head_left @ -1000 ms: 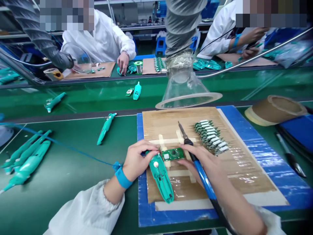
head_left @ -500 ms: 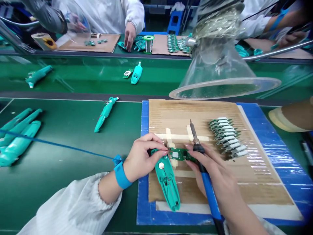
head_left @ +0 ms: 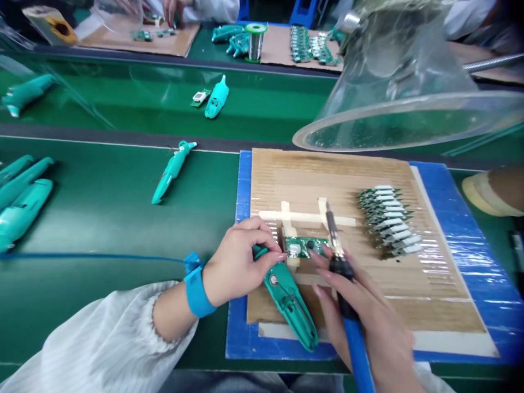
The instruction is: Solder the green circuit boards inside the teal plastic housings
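Observation:
My left hand (head_left: 237, 262) pinches the top end of a teal plastic housing (head_left: 291, 301) that lies on the cardboard mat (head_left: 327, 174). A small green circuit board (head_left: 305, 246) sits at the housing's tip against a cross of tape strips. My right hand (head_left: 360, 311) grips a blue-handled soldering iron (head_left: 341, 273), with its tip pointing up past the board's right end. A blue wrist strap (head_left: 195, 284) with a cord is on my left wrist.
A fanned stack of circuit boards (head_left: 387, 218) lies right of the iron. A clear fume hood (head_left: 409, 82) hangs above the mat. Teal housings (head_left: 172, 170) lie on the green belt and at the far left (head_left: 20, 196). Across the belt, another person's hands (head_left: 172, 8) work.
The view has dipped down and closer. My left hand's fingers have curled tighter on the housing's end. The iron's tip has come nearer the circuit board.

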{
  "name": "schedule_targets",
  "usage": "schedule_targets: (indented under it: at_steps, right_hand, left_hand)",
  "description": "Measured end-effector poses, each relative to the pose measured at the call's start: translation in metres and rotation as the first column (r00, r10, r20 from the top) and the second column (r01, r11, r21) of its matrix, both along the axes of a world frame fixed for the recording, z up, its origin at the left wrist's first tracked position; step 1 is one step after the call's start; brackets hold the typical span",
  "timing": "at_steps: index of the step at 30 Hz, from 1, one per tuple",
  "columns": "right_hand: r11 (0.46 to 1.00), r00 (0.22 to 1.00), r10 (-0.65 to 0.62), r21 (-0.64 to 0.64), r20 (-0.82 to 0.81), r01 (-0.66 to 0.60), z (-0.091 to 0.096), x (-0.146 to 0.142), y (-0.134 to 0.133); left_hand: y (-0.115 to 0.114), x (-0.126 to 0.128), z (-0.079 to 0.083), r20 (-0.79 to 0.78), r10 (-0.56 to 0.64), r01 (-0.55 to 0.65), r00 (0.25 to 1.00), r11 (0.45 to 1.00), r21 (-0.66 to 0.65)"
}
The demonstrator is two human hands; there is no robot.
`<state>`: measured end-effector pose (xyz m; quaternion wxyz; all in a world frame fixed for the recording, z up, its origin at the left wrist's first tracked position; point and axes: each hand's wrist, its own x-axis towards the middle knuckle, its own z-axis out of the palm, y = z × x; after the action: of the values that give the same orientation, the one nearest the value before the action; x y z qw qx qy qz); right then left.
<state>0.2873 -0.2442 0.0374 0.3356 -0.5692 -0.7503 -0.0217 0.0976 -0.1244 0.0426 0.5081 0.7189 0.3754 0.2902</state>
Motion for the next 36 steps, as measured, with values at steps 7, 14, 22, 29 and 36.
schedule_targets:
  at_steps: [7, 14, 22, 29, 36]
  right_hand:
    - [0.937, 0.942, -0.159, 0.256, -0.297, 0.239, -0.008, -0.029, -0.015]
    - [0.893, 0.883, -0.235, 0.269, -0.407, 0.361, -0.013, -0.023, -0.017]
    - [0.976, 0.938, -0.215, -0.090, -0.271, 0.198, 0.008, -0.009, -0.047]
    - [0.913, 0.880, -0.406, -0.075, -0.247, 0.400, 0.002, -0.031, -0.046]
    - [0.946, 0.927, -0.324, -0.077, -0.188, 0.314, 0.003, -0.020, -0.045]
  left_hand:
    - [0.001, 0.001, 0.008, -0.106, -0.023, 0.015, 0.994, 0.997, -0.079]
    - [0.014, 0.006, 0.027, -0.164, -0.090, 0.033, 0.982, 0.947, -0.320]
    - [0.013, 0.011, 0.024, -0.157, -0.027, -0.020, 0.987, 0.956, -0.292]
    - [0.015, 0.011, 0.025, -0.208, -0.018, -0.037, 0.978, 0.966, -0.256]
    - [0.026, 0.010, 0.029, -0.302, -0.121, 0.029, 0.945, 0.956, -0.291]
